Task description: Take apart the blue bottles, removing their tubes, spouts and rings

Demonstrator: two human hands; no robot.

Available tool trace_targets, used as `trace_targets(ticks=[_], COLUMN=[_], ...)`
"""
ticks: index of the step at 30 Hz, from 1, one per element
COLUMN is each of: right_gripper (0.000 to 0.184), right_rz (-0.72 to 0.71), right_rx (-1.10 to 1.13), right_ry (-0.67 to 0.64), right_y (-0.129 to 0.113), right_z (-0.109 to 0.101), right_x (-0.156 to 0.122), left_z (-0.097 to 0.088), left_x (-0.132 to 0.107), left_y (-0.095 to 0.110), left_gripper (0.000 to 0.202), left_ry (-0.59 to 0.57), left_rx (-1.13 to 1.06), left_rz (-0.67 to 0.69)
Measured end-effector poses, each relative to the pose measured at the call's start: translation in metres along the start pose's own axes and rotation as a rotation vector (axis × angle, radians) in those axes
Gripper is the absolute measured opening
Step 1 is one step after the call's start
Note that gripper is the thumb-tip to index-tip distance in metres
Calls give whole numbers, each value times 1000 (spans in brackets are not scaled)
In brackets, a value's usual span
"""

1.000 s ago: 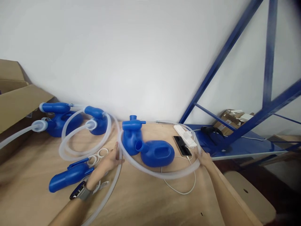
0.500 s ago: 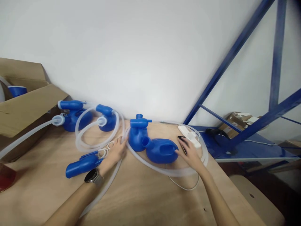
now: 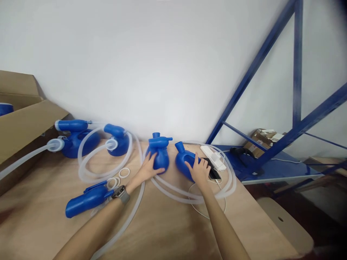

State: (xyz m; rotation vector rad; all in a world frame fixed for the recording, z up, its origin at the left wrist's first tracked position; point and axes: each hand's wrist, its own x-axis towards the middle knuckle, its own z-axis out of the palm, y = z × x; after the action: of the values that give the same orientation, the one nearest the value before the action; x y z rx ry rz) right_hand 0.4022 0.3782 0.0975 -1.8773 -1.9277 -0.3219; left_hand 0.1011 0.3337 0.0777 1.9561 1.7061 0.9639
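Observation:
My left hand is wrapped round the lower left side of a blue plastic urinal bottle, with thumb and fingers spread about its body. A blue funnel-like mouthpiece sits on or in front of that bottle's top. To the right, my right hand grips a second blue urinal bottle by its handle side. This one leans with its neck up and to the left. Near my left wrist lie another blue mouthpiece and several white rings. Clear hose loops across the table under both arms.
Two blue bottles with hoses stand at the back left, beside an open cardboard box. On the right are a phone, a white power strip, a blue metal rack and a stool.
My left hand has moved from the hose and rings onto the standing bottle. My right hand has come left onto the other bottle, which has turned so its neck points up.

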Motion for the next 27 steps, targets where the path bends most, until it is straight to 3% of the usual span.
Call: trace_targets(ticks=[3,6,11,15,18,22,24,25,27], right_gripper=[98,100,81,85,95,101,100,99,97], right_rz=[103,79,-37,-6,23,-46,-97,-114,-120], right_rx=[47,99,132,146,182,267,278,275,265], right_ry=[-5,-76,-129,-101,-43,171,226,238,251], right_y=[-10,-7,7,10,13,19,20,20,18], right_z=[14,21,15,11,18,32,34,34,32], right_x=[14,25,17,11,7,-8,-18,-23,-30], left_z=[6,15,25,13,-23,-108,-149,-165,-187], left_x=[14,18,19,17,-3,-74,-122,-145,-183], left_y=[3,4,8,18,20,0,-21,-33,-59], left_gripper=[91,90,87,86,66,41,47,60,78], left_ry=[74,94,38,-49,-83,-110,-97,-91,-88], left_rx=[-20,-5,6,45,102,226,300,336,411], left_rz=[-5,-11,74,128,127,-26,-151,-218,-337])
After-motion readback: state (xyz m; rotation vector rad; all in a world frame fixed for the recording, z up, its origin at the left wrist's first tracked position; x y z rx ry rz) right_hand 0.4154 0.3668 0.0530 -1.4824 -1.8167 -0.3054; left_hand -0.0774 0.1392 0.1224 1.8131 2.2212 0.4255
